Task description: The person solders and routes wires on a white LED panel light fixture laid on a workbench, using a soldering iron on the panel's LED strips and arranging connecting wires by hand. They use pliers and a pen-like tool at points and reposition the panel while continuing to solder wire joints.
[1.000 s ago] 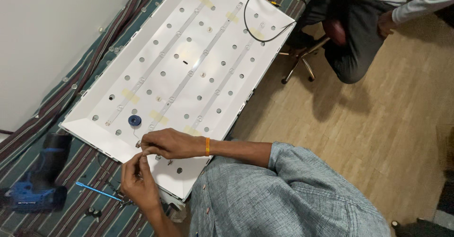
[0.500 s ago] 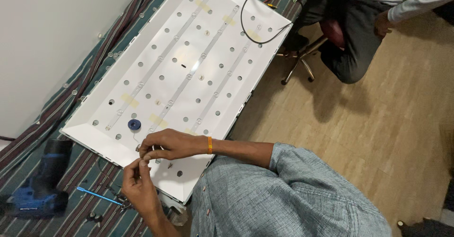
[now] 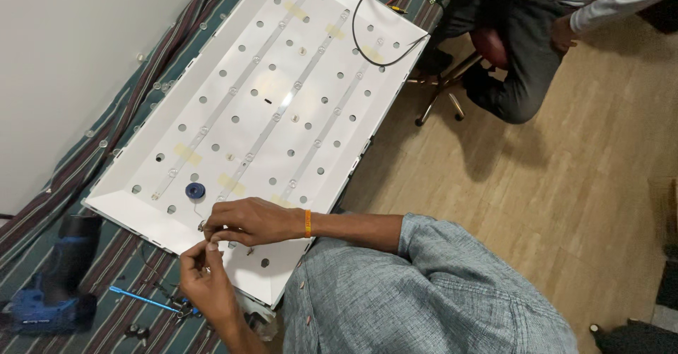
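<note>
A large white backlight panel (image 3: 268, 107) with LED strips and round holes lies on a striped cloth. A small blue wire spool (image 3: 195, 190) rests near the panel's close end. My right hand (image 3: 247, 221), with an orange band on the wrist, hovers over that close edge with its fingertips pinched. Just below it, my left hand (image 3: 205, 273) has its fingers pinched up against the right fingertips. A thin wire (image 3: 200, 213) runs from the spool down to both hands, which hold it between them.
A blue power drill (image 3: 49, 290) and a blue-handled tool (image 3: 141, 299) lie on the striped cloth (image 3: 92, 156) at lower left. A black cable (image 3: 381, 50) crosses the panel's far end. Another person (image 3: 537, 50) sits on a stool on the wood floor.
My hands stay together at the panel's near edge, the left one lifted slightly toward the right. The view has shifted a little.
</note>
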